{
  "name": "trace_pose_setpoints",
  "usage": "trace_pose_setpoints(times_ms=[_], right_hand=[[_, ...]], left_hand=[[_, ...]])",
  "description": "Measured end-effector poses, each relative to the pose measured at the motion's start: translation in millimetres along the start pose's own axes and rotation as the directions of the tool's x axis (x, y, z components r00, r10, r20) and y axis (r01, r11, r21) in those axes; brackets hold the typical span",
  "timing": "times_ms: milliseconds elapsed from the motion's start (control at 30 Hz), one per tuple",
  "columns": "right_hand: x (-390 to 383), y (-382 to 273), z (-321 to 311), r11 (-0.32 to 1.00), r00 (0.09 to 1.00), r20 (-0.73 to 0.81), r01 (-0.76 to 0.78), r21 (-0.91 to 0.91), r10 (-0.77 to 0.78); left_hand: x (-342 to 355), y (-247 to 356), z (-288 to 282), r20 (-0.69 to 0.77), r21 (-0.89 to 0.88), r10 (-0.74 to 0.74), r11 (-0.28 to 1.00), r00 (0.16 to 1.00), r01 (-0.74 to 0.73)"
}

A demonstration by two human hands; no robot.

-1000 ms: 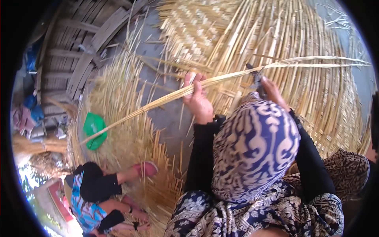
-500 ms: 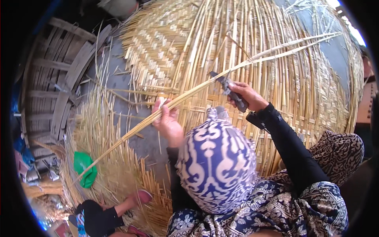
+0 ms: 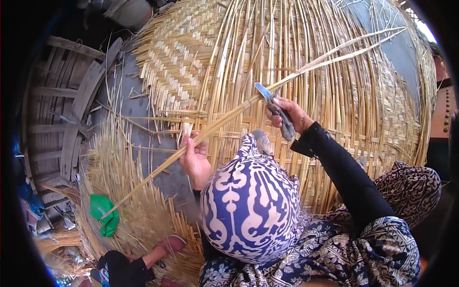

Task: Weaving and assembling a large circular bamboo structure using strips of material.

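Note:
A long pale reed stalk (image 3: 224, 118) runs slantwise across the view, its far right end split into two strips. My left hand (image 3: 195, 160) is closed round its middle, thumb on top. In my right hand (image 3: 292, 115) is a knife (image 3: 263, 90) with its dark handle wrapped in my fingers. The blade lies across the stalk, well short of the fork, its flat side bright. Whether the edge cuts into the reed I cannot tell. Beneath both hands spreads a woven reed mat (image 3: 184, 60), with long loose stalks lying over it.
My raised knee in blue-and-white patterned cloth (image 3: 251, 205) stands close below my hands. A green cloth or bag (image 3: 103, 215) lies at the lower left by the stalk's near end. Another person's leg and pink shoe (image 3: 171, 244) show there too. A wooden frame (image 3: 71, 103) stands at the left.
The knife has turned so its flat face shows bright, and it sits slightly lower and closer in. My left hand has shifted a little down the stalk. The whole view has moved slightly.

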State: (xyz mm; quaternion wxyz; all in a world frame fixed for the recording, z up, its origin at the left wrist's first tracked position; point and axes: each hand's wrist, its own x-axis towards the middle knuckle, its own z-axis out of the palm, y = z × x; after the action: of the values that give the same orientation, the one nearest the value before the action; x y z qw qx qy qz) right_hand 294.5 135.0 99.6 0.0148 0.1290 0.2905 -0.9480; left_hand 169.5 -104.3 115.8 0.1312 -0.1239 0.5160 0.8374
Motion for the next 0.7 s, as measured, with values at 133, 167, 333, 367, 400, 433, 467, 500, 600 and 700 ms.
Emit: trace_pose_setpoints(times_ms=[133, 167, 333, 367, 400, 433, 467, 500, 600, 700], right_hand=[[2.1, 0.8, 6.2, 0.996, 0.99, -0.138, -0.004, -0.086, -0.008], [-1.4, -0.1, -1.7, 0.991, 0.979, -0.206, -0.021, -0.133, -0.007], [-10.8, 4.2, 6.8, 0.982, 0.973, -0.231, -0.056, -0.178, 0.014], [-11.0, 6.1, 5.7, 0.977, 0.975, -0.22, -0.06, -0.207, 0.014], [-11.1, 6.0, 8.5, 0.978, 0.975, -0.221, -0.055, -0.202, 0.01], [-10.2, 6.1, 11.9, 0.969, 0.977, -0.211, -0.055, -0.242, 0.002], [-11.9, 4.7, 12.2, 0.957, 0.977, -0.215, -0.052, -0.284, -0.01], [-9.4, 5.5, 8.0, 0.958, 0.976, -0.219, -0.05, -0.284, -0.014], [-7.1, 6.8, 1.4, 0.994, 0.974, -0.22, -0.073, -0.085, 0.053], [-25.0, -2.8, -14.9, 0.999, 0.975, -0.223, -0.017, -0.036, 0.009]], left_hand=[[-0.7, -2.7, -10.4, 0.173, 0.613, -0.605, 0.684, 0.777, 0.396], [-16.3, -0.2, 16.5, 0.209, 0.784, -0.482, 0.602, 0.851, 0.148], [0.7, -25.9, 78.9, 0.498, 0.866, -0.275, 0.204, 0.822, -0.457], [10.3, -33.6, 83.8, 0.569, 0.82, -0.265, 0.111, 0.778, -0.562], [17.3, -40.2, 84.7, 0.637, 0.753, -0.268, 0.016, 0.723, -0.658], [22.5, -44.6, 81.2, 0.638, 0.751, -0.272, 0.011, 0.72, -0.661], [25.5, -51.2, 80.9, 0.571, 0.821, -0.396, 0.305, 0.72, -0.483], [28.9, -57.6, 79.9, 0.521, 0.818, -0.525, 0.532, 0.673, -0.219], [29.9, -75.6, 80.3, 0.486, 0.846, -0.415, 0.444, 0.769, -0.295], [16.3, -83.9, 105.3, 0.621, 0.784, -0.33, 0.24, 0.711, -0.573]])
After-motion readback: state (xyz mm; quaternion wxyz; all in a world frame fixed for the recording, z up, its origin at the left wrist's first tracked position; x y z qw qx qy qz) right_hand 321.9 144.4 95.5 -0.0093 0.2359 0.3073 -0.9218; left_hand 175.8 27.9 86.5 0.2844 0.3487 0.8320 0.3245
